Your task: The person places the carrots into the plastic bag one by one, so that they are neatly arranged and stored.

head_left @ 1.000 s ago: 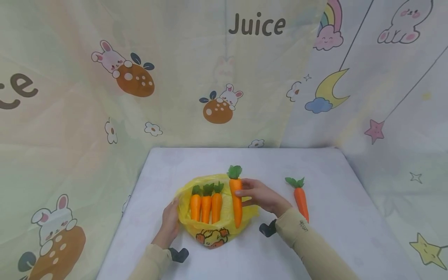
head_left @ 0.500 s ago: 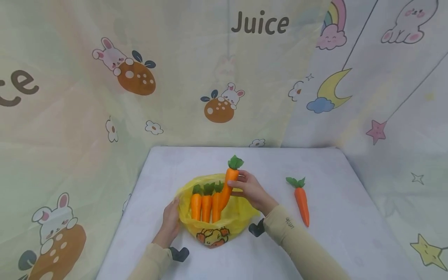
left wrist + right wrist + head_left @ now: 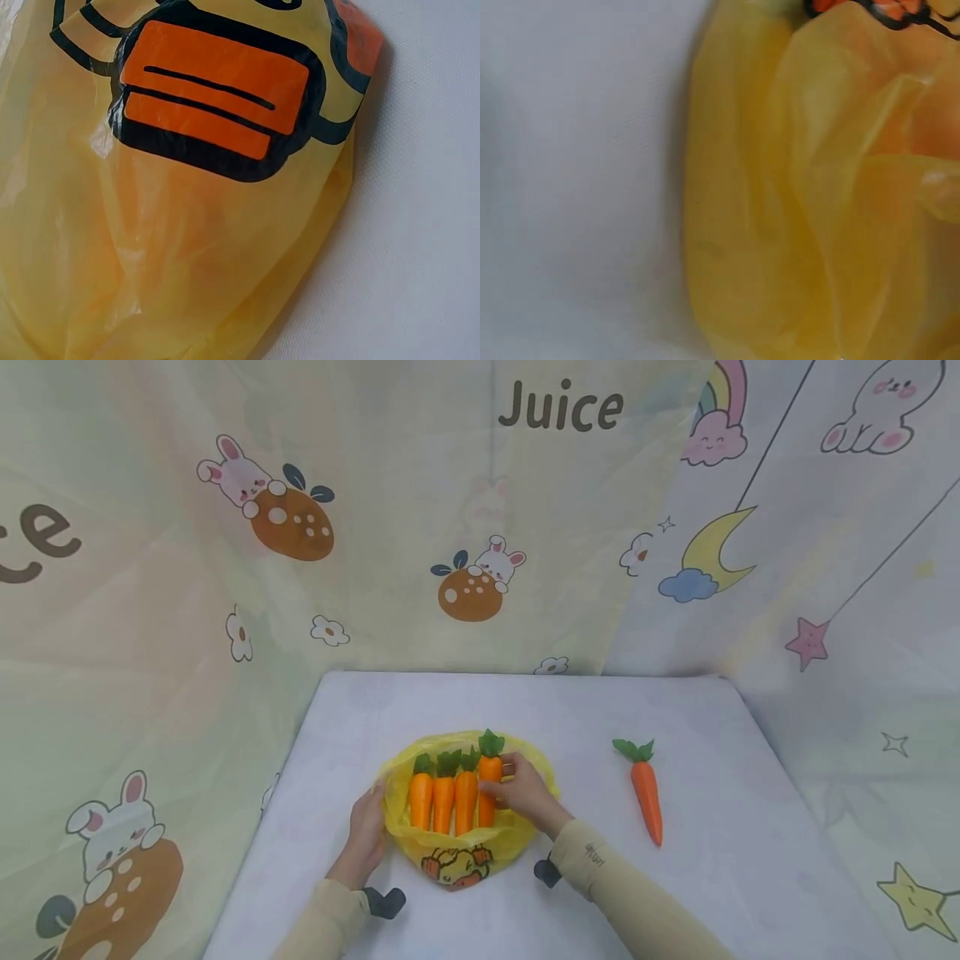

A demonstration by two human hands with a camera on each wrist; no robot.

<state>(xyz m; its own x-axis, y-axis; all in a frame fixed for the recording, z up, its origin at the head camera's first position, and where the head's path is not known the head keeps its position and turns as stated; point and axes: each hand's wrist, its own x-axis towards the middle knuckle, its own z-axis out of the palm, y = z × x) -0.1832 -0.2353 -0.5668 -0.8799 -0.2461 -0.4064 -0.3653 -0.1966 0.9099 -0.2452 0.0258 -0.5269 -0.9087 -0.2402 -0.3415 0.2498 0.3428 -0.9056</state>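
A yellow plastic bag (image 3: 510, 842) with a cartoon print lies on the table, its mouth spread wide. Three orange carrots (image 3: 443, 802) with green leafy tops stand side by side in it. My left hand (image 3: 367, 828) holds the bag's left rim, some fingers hidden by the plastic. At the right of the row, my right hand (image 3: 527, 793) grips a fourth-place orange carrot (image 3: 491, 767) between thumb and fingers, its lower part inside the bag mouth. The left wrist view shows the bag's printed side (image 3: 217, 82); in the right wrist view, yellow plastic (image 3: 742, 195) fills the right half.
One redder carrot (image 3: 647, 797) with green leaves lies on the white table (image 3: 720, 760), right of the bag. A cartoon-printed curtain (image 3: 375, 527) hangs behind and at both sides of the table.
My right hand has brought the carrot leftward and then down into the bag mouth, beside the other three. My left hand has stayed at the bag's left rim.
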